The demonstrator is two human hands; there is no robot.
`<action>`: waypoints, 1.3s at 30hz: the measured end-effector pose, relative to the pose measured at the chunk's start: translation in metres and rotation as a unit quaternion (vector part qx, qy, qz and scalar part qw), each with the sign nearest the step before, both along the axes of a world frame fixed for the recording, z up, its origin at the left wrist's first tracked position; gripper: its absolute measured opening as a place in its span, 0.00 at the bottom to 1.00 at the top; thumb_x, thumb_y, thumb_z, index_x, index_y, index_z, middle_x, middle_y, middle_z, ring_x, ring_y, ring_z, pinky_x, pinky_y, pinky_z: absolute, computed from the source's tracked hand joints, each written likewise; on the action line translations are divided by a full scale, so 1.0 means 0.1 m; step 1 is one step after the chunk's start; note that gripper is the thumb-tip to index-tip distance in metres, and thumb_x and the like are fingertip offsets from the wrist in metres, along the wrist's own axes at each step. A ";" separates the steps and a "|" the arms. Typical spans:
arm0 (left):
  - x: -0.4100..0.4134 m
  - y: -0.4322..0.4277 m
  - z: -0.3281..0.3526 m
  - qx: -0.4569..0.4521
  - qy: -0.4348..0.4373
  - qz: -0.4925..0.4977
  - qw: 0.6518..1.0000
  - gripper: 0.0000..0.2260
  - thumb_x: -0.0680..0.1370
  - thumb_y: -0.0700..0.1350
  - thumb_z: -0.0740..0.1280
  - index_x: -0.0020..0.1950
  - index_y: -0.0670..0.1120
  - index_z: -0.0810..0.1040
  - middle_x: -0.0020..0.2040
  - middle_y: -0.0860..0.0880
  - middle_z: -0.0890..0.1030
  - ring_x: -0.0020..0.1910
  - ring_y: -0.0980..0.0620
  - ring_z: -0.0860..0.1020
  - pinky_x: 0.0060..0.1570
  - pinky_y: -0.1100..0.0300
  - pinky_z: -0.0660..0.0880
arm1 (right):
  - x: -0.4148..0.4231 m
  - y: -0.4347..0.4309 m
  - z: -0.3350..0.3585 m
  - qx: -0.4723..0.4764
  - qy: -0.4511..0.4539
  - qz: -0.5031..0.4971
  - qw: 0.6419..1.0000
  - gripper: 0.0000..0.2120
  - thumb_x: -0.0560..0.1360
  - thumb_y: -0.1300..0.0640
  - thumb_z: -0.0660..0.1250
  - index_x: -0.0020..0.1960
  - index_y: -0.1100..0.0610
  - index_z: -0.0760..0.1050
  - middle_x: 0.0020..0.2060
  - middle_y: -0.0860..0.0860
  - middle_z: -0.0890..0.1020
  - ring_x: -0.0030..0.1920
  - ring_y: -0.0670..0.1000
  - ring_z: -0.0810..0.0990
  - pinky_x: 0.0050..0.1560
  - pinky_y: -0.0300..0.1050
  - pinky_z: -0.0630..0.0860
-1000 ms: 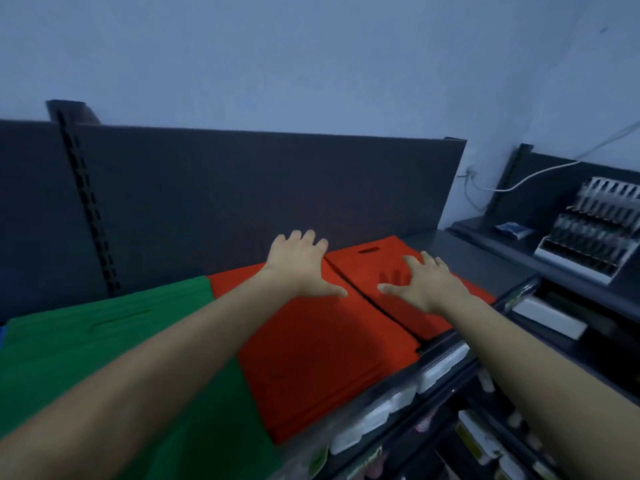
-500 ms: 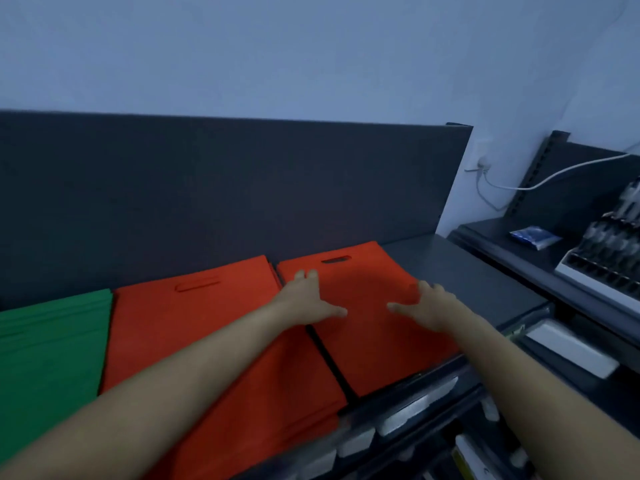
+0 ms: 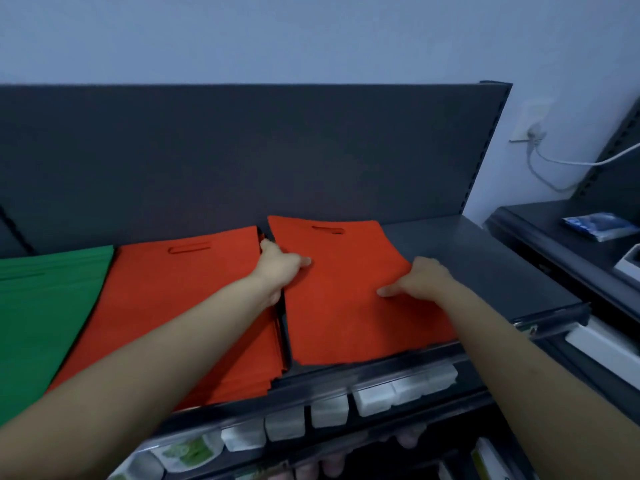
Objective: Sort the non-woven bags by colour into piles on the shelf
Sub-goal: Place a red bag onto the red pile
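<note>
Three piles of bags lie on the dark shelf (image 3: 485, 258), counted from the left of its back panel (image 3: 242, 150): one green pile (image 3: 41, 306), one wide red pile (image 3: 166, 306), and one narrower red pile (image 3: 346, 299). The left hand (image 3: 280, 268) grips the narrower pile's left edge, thumb on top, fingers tucked into the gap between the red piles. The right hand (image 3: 422, 278) curls over its right edge, thumb on top. Right of the panel, a white cable (image 3: 568, 163) hangs from a wall socket (image 3: 531, 121), above a blue packet (image 3: 599, 225).
</note>
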State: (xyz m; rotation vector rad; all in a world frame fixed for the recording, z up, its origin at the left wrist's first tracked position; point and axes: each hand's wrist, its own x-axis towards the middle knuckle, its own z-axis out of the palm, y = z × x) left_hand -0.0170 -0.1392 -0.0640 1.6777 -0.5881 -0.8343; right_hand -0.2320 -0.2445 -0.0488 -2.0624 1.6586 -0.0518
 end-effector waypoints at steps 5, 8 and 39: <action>-0.12 0.07 0.38 -0.058 0.028 -0.149 0.987 0.25 0.73 0.38 0.65 0.70 0.50 0.65 0.51 0.43 0.80 0.38 0.51 0.81 0.33 0.59 0.77 | -0.02 -0.01 -0.01 0.045 -0.109 -0.039 0.992 0.29 0.60 0.52 0.82 0.54 0.64 0.76 0.51 0.58 0.81 0.51 0.58 0.80 0.56 0.51 0.77; -0.29 0.10 0.50 -0.044 -0.092 -0.268 0.958 0.38 0.72 0.49 0.68 0.75 0.66 0.49 0.59 0.52 0.80 0.50 0.55 0.82 0.49 0.56 0.79 | 0.05 -0.04 -0.07 0.044 -0.158 -0.048 0.985 0.24 0.59 0.55 0.82 0.49 0.64 0.78 0.47 0.58 0.82 0.47 0.58 0.81 0.51 0.48 0.78; 1.30 1.79 0.69 -0.058 -0.085 -0.054 0.993 0.16 0.77 0.44 0.70 0.62 0.44 0.73 0.55 0.44 0.81 0.51 0.46 0.82 0.53 0.50 0.79 | 1.04 1.45 0.76 0.119 -0.444 -0.044 0.887 0.07 0.74 0.65 0.69 0.51 0.56 0.79 0.48 0.56 0.84 0.49 0.57 0.83 0.49 0.53 0.79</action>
